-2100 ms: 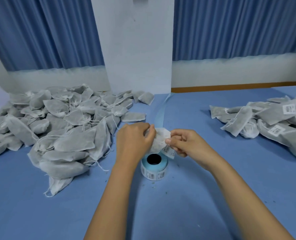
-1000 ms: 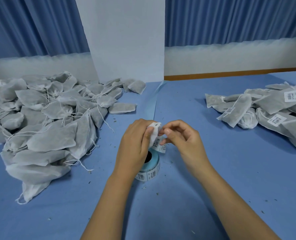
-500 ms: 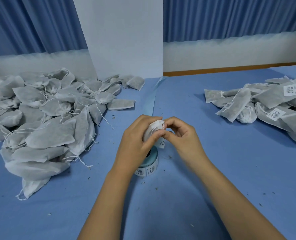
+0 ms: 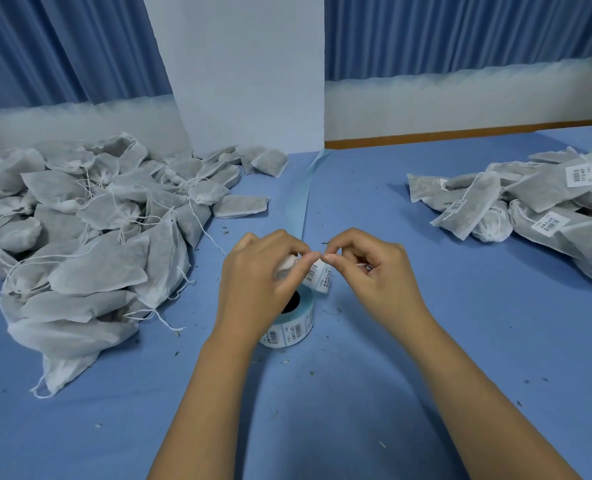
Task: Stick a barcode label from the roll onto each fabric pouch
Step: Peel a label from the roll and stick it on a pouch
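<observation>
A small white non-woven fabric pouch [image 4: 287, 264] sits bunched in the left hand [image 4: 260, 284], whose fingers curl round it above the roll, so that little of the pouch shows. Just beside it a white rectangular barcode label [image 4: 319, 278] hangs tilted between the two hands. The right hand [image 4: 374, 277] pinches the label's top edge, thumb and forefinger closed together and touching the left fingertips. The label bears black bars and small print, too small to read.

Below the hands a pale blue roll of barcode labels [image 4: 293, 329] lies flat on the blue cloth table [image 4: 391, 382], and its bare blue backing strip [image 4: 303, 199] trails away. An unlabelled heap of grey-white drawstring pouches [image 4: 80, 237] lies on the left and a labelled pile of pouches [image 4: 530, 209] on the right. Behind stand pleated blue curtains [image 4: 461, 29] and a white pillar [image 4: 246, 64].
</observation>
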Motion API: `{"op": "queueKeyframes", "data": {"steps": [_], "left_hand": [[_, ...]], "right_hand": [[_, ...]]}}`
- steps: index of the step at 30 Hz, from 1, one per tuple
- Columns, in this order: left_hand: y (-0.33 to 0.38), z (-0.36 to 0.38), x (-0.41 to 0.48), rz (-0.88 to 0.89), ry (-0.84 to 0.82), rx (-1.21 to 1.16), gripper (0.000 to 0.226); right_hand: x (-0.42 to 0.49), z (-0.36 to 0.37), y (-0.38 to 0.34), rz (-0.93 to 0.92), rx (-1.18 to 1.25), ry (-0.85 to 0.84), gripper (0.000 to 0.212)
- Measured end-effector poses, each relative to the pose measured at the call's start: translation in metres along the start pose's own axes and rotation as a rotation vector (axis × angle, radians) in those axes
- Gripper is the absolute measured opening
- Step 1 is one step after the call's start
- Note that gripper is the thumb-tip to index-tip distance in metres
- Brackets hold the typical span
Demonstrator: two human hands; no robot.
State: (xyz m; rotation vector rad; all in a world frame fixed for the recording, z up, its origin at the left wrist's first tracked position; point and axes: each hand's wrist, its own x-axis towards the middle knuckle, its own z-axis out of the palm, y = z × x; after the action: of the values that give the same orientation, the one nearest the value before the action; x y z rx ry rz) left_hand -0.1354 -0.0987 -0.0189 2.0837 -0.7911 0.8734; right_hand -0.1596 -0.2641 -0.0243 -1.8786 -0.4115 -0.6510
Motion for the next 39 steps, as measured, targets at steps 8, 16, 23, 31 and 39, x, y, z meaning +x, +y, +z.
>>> {"op": "queueKeyframes", "data": {"steps": [8, 16, 23, 31, 39], "left_hand": [[-0.002, -0.006, -0.001, -0.012, -0.042, -0.079, 0.028], [0.016, -0.009, -0.002, -0.251, -0.078, -0.483, 0.015], [-0.005, -0.004, -0.003, -0.084, 0.03, -0.189, 0.02], [-0.002, -0.007, -0.001, -0.025, -0.195, -0.158, 0.017], [0.003, -0.005, -0.003, -0.045, 0.026, -0.17, 0.005]], "right_hand": [[0.003, -0.008, 0.008, 0.026, -0.058, 0.093, 0.012], [0.006, -0.002, 0.008, 0.333, 0.252, 0.167, 0.022], [-0.006, 0.016, -0.003, 0.154, 0.154, -0.079, 0.016], [-0.002, -0.001, -0.003, -0.142, -0.023, 0.019, 0.014], [-0.002, 0.007, -0.006, 0.341, 0.431, -0.066, 0.017]]}}
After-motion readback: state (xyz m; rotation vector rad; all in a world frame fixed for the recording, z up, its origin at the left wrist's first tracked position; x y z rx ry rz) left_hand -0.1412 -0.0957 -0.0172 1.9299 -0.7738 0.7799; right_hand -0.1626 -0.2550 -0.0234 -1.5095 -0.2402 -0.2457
